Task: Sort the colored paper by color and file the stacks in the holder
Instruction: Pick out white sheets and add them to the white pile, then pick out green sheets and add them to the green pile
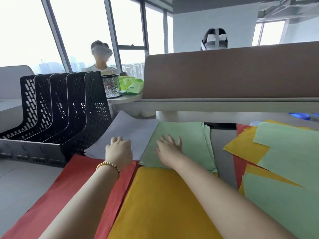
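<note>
Two hands of mine reach forward over sorted sheets on the desk. My right hand [170, 149] lies flat, fingers straight and spread, pressing on the green stack [183, 144], holding nothing. My left hand [119, 150] rests on the pale lavender sheet [131, 131] with fingers curled under; I cannot tell whether it pinches the paper.

The green stack lies directly under my right palm, its long axis running away from me and leaning slightly right, with sheet edges fanned unevenly along its far right side. It looks thin, matte and floppy. The black file holder [58, 114] stands well to the left, past my left hand, its slots empty as far as I can see. So the stack would need to travel leftward across the lavender sheet, and my left hand is nearer the holder.

Closer to me lie a yellow stack [160, 204] and a red stack [57, 192]. Unsorted mixed sheets [279, 152] lie to the right.
</note>
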Action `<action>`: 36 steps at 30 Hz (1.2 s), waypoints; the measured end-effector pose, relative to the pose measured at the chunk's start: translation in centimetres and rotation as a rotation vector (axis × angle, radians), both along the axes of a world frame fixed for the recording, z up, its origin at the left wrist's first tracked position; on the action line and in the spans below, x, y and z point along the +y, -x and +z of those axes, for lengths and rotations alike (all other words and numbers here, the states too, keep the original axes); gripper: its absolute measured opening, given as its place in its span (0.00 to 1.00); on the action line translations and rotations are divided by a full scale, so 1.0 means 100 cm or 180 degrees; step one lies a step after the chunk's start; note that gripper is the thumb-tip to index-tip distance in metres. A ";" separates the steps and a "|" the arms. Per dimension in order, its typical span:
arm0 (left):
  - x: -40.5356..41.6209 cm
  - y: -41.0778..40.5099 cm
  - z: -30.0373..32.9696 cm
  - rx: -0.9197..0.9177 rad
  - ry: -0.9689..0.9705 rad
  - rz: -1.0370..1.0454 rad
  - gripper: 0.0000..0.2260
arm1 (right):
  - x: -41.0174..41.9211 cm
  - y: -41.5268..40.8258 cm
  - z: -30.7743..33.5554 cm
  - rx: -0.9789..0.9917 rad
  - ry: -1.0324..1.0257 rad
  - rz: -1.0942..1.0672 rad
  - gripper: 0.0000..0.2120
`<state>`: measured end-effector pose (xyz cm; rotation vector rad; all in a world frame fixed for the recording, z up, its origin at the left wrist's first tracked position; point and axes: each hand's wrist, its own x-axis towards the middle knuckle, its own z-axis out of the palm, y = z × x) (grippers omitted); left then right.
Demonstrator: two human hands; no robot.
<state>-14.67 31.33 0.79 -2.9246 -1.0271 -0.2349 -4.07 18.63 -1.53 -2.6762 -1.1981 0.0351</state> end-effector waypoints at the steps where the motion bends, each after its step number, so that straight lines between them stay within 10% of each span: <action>1: -0.014 -0.005 0.002 -0.0073 0.0075 -0.0114 0.14 | -0.016 -0.002 0.000 -0.0006 0.0012 -0.0038 0.21; 16: -0.266 -0.053 -0.026 -0.0596 0.1231 -0.1503 0.15 | -0.292 -0.017 -0.016 0.0040 -0.0131 -0.1493 0.21; 22: -0.295 -0.073 -0.030 -0.0375 0.1370 -0.1176 0.23 | -0.352 -0.013 -0.016 0.0440 0.0036 -0.1492 0.36; 26: -0.277 -0.071 -0.030 -0.0579 0.2211 -0.1008 0.16 | -0.357 -0.014 -0.019 0.0602 -0.0652 -0.0969 0.31; 36: -0.271 -0.065 -0.030 -0.2026 0.4067 -0.0207 0.15 | -0.344 -0.025 0.008 0.0516 0.0320 -0.1222 0.22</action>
